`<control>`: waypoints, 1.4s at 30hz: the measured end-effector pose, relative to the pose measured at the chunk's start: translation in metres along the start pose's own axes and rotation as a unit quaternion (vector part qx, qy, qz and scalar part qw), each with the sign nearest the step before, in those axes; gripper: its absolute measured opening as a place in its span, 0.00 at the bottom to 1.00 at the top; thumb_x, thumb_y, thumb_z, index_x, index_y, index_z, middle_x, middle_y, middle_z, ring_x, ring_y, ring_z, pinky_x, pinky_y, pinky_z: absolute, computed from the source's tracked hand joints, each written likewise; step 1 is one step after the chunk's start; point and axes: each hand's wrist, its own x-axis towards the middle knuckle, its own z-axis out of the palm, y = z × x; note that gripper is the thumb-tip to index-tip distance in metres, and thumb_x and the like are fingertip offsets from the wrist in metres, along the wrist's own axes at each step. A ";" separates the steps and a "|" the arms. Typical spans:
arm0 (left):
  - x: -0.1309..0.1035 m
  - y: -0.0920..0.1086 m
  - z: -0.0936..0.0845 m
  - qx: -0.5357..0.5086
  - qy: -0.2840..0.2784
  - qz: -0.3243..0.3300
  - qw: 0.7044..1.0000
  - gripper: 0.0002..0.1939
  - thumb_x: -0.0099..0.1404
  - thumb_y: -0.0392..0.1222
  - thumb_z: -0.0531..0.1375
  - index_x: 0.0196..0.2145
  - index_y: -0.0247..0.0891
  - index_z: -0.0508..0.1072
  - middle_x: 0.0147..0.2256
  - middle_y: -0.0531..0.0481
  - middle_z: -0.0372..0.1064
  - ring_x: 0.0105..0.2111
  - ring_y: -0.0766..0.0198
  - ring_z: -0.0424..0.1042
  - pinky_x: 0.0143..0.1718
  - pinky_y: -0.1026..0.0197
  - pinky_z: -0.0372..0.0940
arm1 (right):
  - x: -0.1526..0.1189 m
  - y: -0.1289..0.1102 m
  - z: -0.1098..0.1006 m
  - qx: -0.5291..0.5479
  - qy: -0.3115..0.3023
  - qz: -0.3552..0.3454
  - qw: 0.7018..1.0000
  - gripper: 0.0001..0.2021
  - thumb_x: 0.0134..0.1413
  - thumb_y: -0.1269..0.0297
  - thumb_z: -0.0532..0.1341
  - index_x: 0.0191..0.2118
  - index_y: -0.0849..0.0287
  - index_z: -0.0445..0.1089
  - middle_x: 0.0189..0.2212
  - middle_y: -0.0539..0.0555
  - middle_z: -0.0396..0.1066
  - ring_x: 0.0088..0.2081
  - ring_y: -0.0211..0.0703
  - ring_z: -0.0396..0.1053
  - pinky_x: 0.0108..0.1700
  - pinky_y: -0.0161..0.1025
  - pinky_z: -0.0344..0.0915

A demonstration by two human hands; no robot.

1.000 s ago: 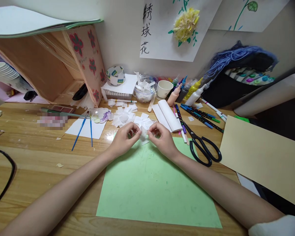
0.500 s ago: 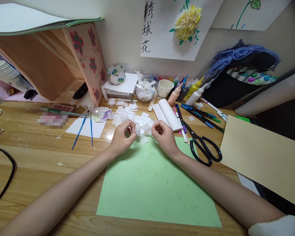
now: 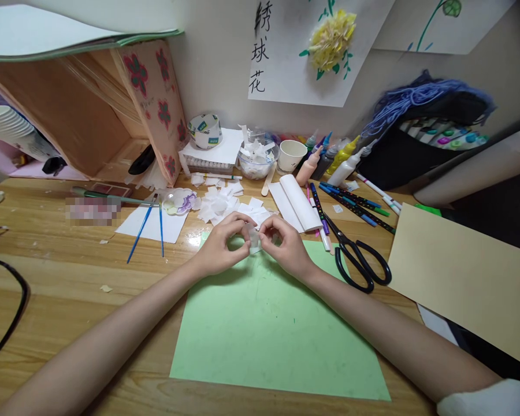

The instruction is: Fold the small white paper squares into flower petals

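Between my two hands is a small, thin square of white paper (image 3: 254, 236), partly hidden by the fingertips. My left hand (image 3: 223, 245) pinches its left side between thumb and fingers. On the other side my right hand (image 3: 286, 245) is closed in a pinch at the paper's right edge. Both hands are over the top edge of a green sheet (image 3: 281, 329) lying on the table. Just beyond the fingers lies a loose pile of cut white paper squares (image 3: 219, 203).
A rolled white paper (image 3: 301, 202) and black-handled scissors (image 3: 359, 260) lie on the right, near several markers (image 3: 355, 202). Paintbrushes (image 3: 139, 234) rest at left. Behind stand a bowl of paper scraps (image 3: 257, 159), a paper cup (image 3: 291, 156) and paint bottles (image 3: 308, 167).
My hands have come closer together and slightly nearer to me. The fingertips, which were apart, now meet at the small paper square.
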 end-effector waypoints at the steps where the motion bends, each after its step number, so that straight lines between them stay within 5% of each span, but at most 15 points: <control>1: 0.000 -0.001 0.001 0.001 -0.001 -0.003 1.000 0.04 0.57 0.33 0.56 0.25 0.38 0.64 0.36 0.48 0.66 0.40 0.62 0.66 0.44 0.59 0.62 | 0.000 0.000 0.000 -0.005 -0.002 -0.004 1.000 0.02 0.51 0.70 0.57 0.29 0.57 0.63 0.27 0.49 0.63 0.30 0.37 0.61 0.32 0.36 0.59; 5: 0.000 -0.007 0.003 0.050 0.105 -0.032 0.993 0.06 0.59 0.34 0.56 0.26 0.38 0.62 0.29 0.52 0.63 0.33 0.65 0.65 0.35 0.62 0.61 | 0.000 0.000 0.001 -0.038 0.005 -0.010 0.999 0.01 0.52 0.70 0.57 0.32 0.57 0.64 0.29 0.50 0.65 0.31 0.39 0.62 0.33 0.37 0.60; 9: -0.001 -0.014 0.001 0.170 0.267 -0.080 0.945 0.03 0.63 0.38 0.55 0.31 0.39 0.66 0.34 0.48 0.63 0.39 0.61 0.64 0.42 0.57 0.61 | -0.002 -0.001 0.002 -0.123 -0.027 -0.057 0.990 0.03 0.49 0.71 0.59 0.31 0.57 0.65 0.29 0.51 0.66 0.33 0.42 0.62 0.36 0.39 0.60; 14: -0.001 -0.015 0.003 0.283 0.284 -0.098 0.911 0.11 0.64 0.43 0.55 0.43 0.38 0.68 0.50 0.40 0.55 0.54 0.51 0.55 0.55 0.47 0.52 | -0.007 -0.004 0.004 -0.230 -0.051 -0.088 0.968 0.05 0.44 0.71 0.61 0.30 0.57 0.65 0.30 0.53 0.66 0.36 0.47 0.61 0.38 0.42 0.60; 20: -0.002 -0.010 0.007 0.276 0.307 -0.099 0.906 0.08 0.64 0.39 0.53 0.42 0.38 0.65 0.49 0.40 0.53 0.54 0.53 0.54 0.56 0.48 0.49 | -0.008 -0.001 0.006 -0.276 -0.036 -0.099 0.955 0.05 0.45 0.73 0.58 0.27 0.57 0.63 0.26 0.54 0.65 0.34 0.47 0.60 0.34 0.42 0.60; 27: -0.003 -0.008 0.006 0.269 0.271 -0.070 0.921 0.06 0.65 0.36 0.51 0.40 0.39 0.64 0.44 0.43 0.59 0.50 0.54 0.57 0.52 0.50 0.51 | -0.006 0.001 0.006 -0.229 -0.025 -0.092 0.969 0.06 0.47 0.74 0.58 0.26 0.57 0.63 0.25 0.53 0.65 0.33 0.46 0.61 0.35 0.41 0.60; 37: -0.005 -0.002 0.003 0.213 0.044 0.017 0.976 0.08 0.65 0.39 0.51 0.29 0.38 0.65 0.29 0.49 0.66 0.33 0.61 0.61 0.35 0.58 0.56 | -0.002 -0.001 -0.001 -0.054 0.068 -0.040 0.995 0.03 0.51 0.69 0.60 0.29 0.57 0.66 0.27 0.51 0.65 0.31 0.41 0.61 0.32 0.39 0.59; 42: -0.005 -0.002 0.004 0.204 0.013 0.053 0.977 0.06 0.63 0.41 0.54 0.31 0.37 0.66 0.31 0.49 0.67 0.35 0.61 0.62 0.36 0.59 0.58 | -0.002 0.000 -0.002 -0.032 0.045 -0.041 0.998 0.03 0.51 0.68 0.60 0.29 0.57 0.66 0.27 0.50 0.65 0.31 0.40 0.61 0.33 0.38 0.59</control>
